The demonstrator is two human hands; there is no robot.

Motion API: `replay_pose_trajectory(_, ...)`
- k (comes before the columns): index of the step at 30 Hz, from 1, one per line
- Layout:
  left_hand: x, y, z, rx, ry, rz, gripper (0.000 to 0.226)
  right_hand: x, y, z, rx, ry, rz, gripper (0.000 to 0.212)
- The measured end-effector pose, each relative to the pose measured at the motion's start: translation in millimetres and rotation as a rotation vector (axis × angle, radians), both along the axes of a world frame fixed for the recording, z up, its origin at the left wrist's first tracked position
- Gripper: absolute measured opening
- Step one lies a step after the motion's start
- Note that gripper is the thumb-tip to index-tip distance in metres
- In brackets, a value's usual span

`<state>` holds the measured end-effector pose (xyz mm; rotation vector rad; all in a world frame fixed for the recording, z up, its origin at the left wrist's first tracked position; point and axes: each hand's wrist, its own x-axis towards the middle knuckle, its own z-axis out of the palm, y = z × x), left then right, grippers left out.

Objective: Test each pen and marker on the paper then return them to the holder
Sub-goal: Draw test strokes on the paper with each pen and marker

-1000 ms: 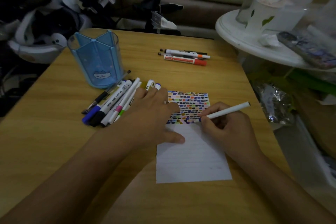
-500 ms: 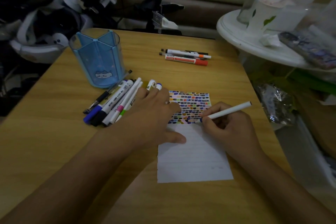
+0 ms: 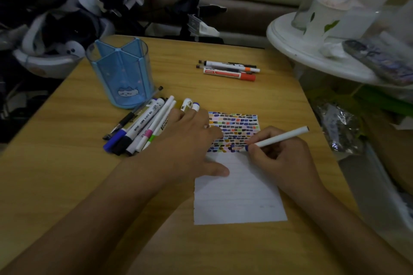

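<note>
Right hand pinches a white marker, blue tip down on the paper at the near edge of the coloured swatch block, barrel angled up and to the right. Left hand lies flat and spread, fingers on the left edge of the sheet and thumb across its blank part, holding nothing. Swatches (many small dashes in mixed colours) fill the far part of the sheet; near part is blank, faint ruled lines. Paper lies on the wooden table, right of centre. Blue pen holder stands upright far left, cat face on the front, compartments look empty. Loose pile of pens and markers lies fanned on the table just near the holder, some partly under the left hand's fingers. Second group of three markers, one with an orange-red cap, lies far right of the holder, well apart from the pile. White round side table at far right, cluttered, items blurred
</note>
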<state>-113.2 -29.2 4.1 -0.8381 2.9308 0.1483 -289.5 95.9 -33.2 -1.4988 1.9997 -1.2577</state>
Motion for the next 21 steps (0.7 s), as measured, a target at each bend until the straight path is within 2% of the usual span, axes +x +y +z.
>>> replay_pose_trajectory(11,-0.2,0.5,0.9,-0.006,0.002,-0.009,0.080,1.2,-0.3,1.3,-0.002,0.004,-0.002,0.014)
replay_pose_trajectory(16,0.5,0.1,0.3,-0.004,0.004,-0.019,0.080,1.7,0.2,2.1,-0.002,0.031,-0.003,0.020)
replay_pose_trajectory(21,1.3,0.6,0.0,-0.007,-0.005,-0.033,0.079,1.6,0.5,3.0,-0.013,-0.041,0.009,0.013)
